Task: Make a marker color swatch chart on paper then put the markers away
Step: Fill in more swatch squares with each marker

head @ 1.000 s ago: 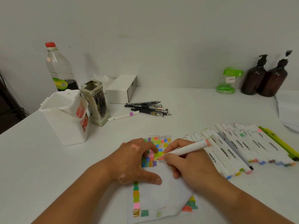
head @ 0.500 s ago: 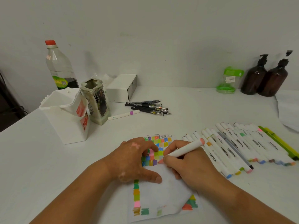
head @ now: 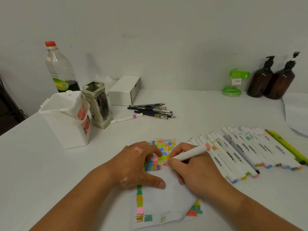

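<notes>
A small sheet of paper (head: 164,203) lies near the table's front edge, with rows of colour swatches at its top, left side and bottom. My left hand (head: 135,165) presses flat on it, fingers spread. My right hand (head: 193,170) grips a white marker (head: 191,153) with a salmon-pink end band; its pink tip touches the swatch grid (head: 162,156). To the right lies a row of several white markers (head: 246,151), capped, side by side. A white marker holder (head: 66,119) stands at the left.
A ceramic pen cup (head: 98,105) and a plastic bottle (head: 60,69) stand behind the holder. A white box (head: 125,93), several black pens (head: 153,110) and a lone purple-banded marker (head: 126,118) lie mid-table. Two brown pump bottles (head: 273,79), a green-lidded jar (head: 233,83) at back right.
The marker has tilted and its tip has shifted slightly left and down across the swatch grid. My left hand stays pressed on the paper.
</notes>
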The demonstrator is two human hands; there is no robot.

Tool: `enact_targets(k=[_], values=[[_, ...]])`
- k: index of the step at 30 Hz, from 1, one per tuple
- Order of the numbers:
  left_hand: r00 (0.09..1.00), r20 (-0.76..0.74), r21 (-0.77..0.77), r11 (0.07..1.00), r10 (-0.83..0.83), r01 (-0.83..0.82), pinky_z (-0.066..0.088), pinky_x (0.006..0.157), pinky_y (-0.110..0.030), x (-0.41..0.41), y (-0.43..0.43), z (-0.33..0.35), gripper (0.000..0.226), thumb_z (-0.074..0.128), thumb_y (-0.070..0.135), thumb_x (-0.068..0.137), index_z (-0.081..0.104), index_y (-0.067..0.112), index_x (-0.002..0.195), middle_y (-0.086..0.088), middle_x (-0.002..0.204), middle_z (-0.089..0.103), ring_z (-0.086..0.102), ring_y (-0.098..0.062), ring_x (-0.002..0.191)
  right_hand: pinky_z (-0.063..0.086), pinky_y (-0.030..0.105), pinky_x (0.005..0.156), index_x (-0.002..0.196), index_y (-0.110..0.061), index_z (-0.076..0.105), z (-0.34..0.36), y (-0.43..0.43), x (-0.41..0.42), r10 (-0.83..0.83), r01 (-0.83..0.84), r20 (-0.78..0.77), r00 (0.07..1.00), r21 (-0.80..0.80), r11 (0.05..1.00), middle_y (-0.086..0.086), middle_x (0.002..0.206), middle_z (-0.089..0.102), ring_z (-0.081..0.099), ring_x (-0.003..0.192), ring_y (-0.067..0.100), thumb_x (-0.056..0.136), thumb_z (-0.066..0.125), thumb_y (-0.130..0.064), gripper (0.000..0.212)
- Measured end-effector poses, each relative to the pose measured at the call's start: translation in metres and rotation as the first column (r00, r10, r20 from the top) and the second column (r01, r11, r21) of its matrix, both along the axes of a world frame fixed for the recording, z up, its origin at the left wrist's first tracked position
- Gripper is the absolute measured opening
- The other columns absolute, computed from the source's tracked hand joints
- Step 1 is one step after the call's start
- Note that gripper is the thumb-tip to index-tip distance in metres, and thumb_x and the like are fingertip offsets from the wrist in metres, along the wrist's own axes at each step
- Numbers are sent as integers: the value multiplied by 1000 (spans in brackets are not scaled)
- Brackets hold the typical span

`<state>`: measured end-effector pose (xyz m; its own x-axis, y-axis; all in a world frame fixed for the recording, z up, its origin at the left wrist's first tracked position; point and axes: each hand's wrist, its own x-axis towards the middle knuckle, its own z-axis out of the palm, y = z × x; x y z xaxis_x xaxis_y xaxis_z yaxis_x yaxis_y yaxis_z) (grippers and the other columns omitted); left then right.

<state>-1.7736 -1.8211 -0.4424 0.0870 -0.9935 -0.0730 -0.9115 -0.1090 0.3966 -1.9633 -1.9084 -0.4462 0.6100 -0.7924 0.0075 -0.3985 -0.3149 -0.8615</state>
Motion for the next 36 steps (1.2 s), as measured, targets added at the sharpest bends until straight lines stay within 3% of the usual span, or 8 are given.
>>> enact_targets(k=[3, 15, 22, 25, 27, 29, 32, 36], values=[[1000, -2, 2, 1000, 0, 0, 43, 78, -16, 0, 0, 0, 83, 69, 84, 58, 47, 48, 129, 27, 103, 44, 50, 0, 94, 47, 24, 50, 78, -28, 67, 0, 0, 0, 15, -16, -35, 999, -22, 1000, -7, 59, 66, 59, 49, 6, 81, 75, -28, 8], [1000, -1, 32, 999, 13, -12, 47, 85, -20, -2, 0, 2, 82, 70, 81, 59, 47, 48, 129, 22, 110, 47, 51, -3, 97, 45, 25, 53, 77, -27, 66, -1, 0, 0, -4, 2, -27, 1000, -53, 999, -9, 62, 66, 57, 54, 4, 81, 73, -27, 8], [993, -90, -17, 997, 73, -75, 42, 74, -13, 2, 3, 4, 82, 68, 83, 59, 46, 48, 129, 27, 107, 49, 52, -1, 96, 41, 23, 41, 72, -18, 65, 13, -7, -10, -100, 39, 394, 914, 159, 986, 5, 53, 57, 50, 44, 16, 88, 69, -3, 23], [958, -241, -72, 982, 154, -176, 42, 71, -12, 4, 4, 9, 63, 52, 82, 72, 50, 47, 124, 21, 102, 56, 57, -4, 93, 42, 25, 41, 71, -19, 64, 19, -15, -16, -122, 35, 487, 865, 185, 982, 7, 55, 59, 50, 44, 17, 83, 72, -12, 16], [866, -451, -76, 957, 217, -280, 43, 69, -12, 8, 2, 11, 37, 45, 69, 90, 56, 44, 115, 19, 104, 61, 60, -5, 95, 43, 25, 43, 70, -21, 65, 19, -20, -20, -137, 52, 484, 864, 186, 981, 6, 55, 60, 51, 45, 17, 80, 72, -20, 12], [743, -624, -101, 918, 241, -383, 45, 68, -13, 9, 1, 11, 21, 45, 35, 95, 63, 37, 106, 15, 100, 67, 60, -6, 93, 43, 24, 43, 70, -23, 66, 17, -24, -23, -140, 67, 475, 869, 169, 983, 4, 54, 59, 51, 45, 16, 84, 74, -17, 17], [697, -676, -123, 894, 242, -430, 51, 73, -29, 10, 2, 9, 39, 41, -3, 95, 64, 26, 105, 7, 97, 72, 59, -12, 84, 43, 23, 43, 72, -24, 68, 16, -27, -25, -126, 78, 451, 884, 124, 989, 4, 54, 59, 51, 45, 16, 88, 75, -14, 20], [630, -761, -109, 926, 156, -361, 59, 81, -29, 10, 2, 10, 40, 49, -7, 97, 58, 27, 116, 5, 108, 73, 70, -16, 92, 46, 23, 46, 79, -17, 72, 16, -26, -24, -130, 31, 480, 868, 209, 977, 9, 60, 64, 56, 51, 16, 90, 70, -5, 17]])
